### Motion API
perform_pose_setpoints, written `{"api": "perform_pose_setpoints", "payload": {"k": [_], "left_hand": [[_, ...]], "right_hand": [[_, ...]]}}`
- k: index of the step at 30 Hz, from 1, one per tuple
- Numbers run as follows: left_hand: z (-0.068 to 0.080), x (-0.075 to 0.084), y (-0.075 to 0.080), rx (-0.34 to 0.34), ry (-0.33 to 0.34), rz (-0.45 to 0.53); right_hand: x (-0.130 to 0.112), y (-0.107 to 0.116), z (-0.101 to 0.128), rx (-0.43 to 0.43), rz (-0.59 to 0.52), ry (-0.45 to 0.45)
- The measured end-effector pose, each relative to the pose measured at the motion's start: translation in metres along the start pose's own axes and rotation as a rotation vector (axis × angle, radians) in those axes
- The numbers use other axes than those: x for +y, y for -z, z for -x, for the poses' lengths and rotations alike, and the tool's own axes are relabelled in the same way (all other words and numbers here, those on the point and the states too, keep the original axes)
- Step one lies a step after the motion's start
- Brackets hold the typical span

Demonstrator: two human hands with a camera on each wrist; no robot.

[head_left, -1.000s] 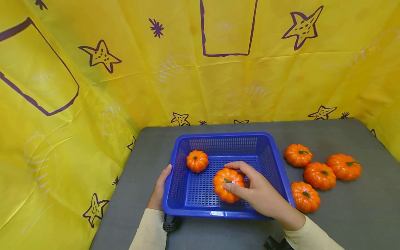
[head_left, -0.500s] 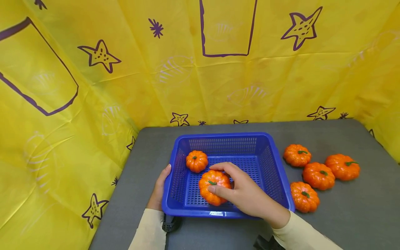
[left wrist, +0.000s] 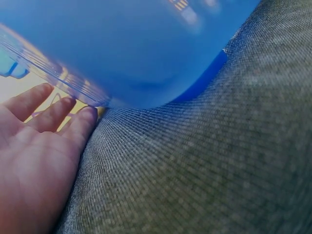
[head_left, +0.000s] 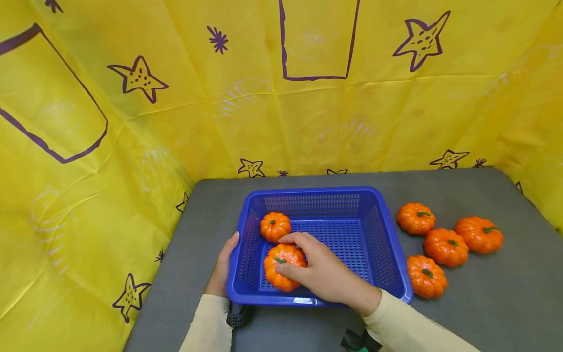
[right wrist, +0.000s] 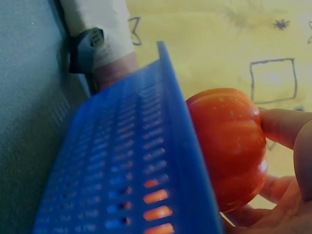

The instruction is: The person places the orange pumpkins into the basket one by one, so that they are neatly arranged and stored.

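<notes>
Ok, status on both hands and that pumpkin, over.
Right hand grips pumpkin inside blue basket, near-left corner. Left hand flat against the basket's left wall. Second pumpkin close behind; nothing blocking.

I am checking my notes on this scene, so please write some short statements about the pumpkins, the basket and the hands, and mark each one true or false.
1. The right hand grips a pumpkin inside the blue basket. True.
2. Another pumpkin lies in the basket, untouched by the right hand's palm. True.
3. Two pumpkins lie on the grey table to the right of the basket. False: there are four.
4. The left hand holds a pumpkin. False: it rests against the basket's left side.
5. The basket is red. False: it is blue.
</notes>
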State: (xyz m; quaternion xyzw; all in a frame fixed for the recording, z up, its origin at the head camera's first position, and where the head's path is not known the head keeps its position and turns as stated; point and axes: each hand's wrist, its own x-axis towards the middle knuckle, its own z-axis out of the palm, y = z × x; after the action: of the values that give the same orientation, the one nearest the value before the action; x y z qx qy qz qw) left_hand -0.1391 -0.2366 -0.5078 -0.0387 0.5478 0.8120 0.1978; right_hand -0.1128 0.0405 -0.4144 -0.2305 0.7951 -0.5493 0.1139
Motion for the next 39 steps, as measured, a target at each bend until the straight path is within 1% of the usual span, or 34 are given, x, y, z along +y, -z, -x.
{"api": "perform_pose_setpoints", "payload": {"k": [5, 12, 17, 20, 26, 33, 39], "left_hand": [[-0.001, -0.001, 0.001, 0.013, 0.000, -0.004], [0.000, -0.001, 0.002, 0.033, 0.005, -0.012], [0.000, -0.001, 0.003, 0.040, 0.015, -0.018], [0.000, 0.000, 0.003, 0.055, 0.023, -0.030], [0.001, 0.000, 0.004, 0.056, 0.031, -0.040], [0.000, -0.002, 0.005, 0.049, 0.018, -0.037], [-0.001, -0.001, 0.005, 0.032, 0.024, -0.032]], "right_hand": [[-0.001, -0.009, -0.004, -0.025, 0.019, -0.016], [0.000, -0.019, -0.009, -0.009, 0.043, -0.011], [0.002, -0.023, -0.011, 0.009, 0.068, -0.015], [0.003, -0.025, -0.013, 0.006, 0.082, -0.026], [0.005, -0.031, -0.018, -0.018, 0.098, -0.068], [0.005, -0.038, -0.023, -0.033, 0.163, -0.075], [0.005, -0.038, -0.024, -0.048, 0.185, -0.105]]}}
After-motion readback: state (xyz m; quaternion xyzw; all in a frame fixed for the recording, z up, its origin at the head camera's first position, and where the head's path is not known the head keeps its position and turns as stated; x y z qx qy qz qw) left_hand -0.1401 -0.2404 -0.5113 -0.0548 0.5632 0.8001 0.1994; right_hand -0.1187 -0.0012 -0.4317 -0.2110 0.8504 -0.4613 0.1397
